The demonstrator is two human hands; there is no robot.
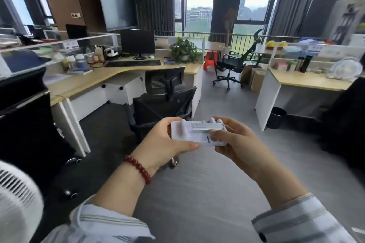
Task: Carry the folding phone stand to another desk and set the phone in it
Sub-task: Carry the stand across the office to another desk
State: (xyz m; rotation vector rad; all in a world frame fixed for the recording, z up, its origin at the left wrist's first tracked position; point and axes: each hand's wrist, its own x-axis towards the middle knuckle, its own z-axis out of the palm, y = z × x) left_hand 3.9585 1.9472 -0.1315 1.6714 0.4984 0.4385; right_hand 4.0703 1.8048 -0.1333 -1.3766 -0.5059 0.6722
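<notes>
Both hands, left hand [167, 140] and right hand [239, 144], grip the folded stand [197, 133] by its ends; it looks light, hard, smooth.

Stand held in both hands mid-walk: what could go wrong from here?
1. The phone stand is pinched by the left hand and right hand over bare floor; a slip could drop it.
2. The black chair stands close ahead and could be bumped.
3. No phone is visible.
</notes>
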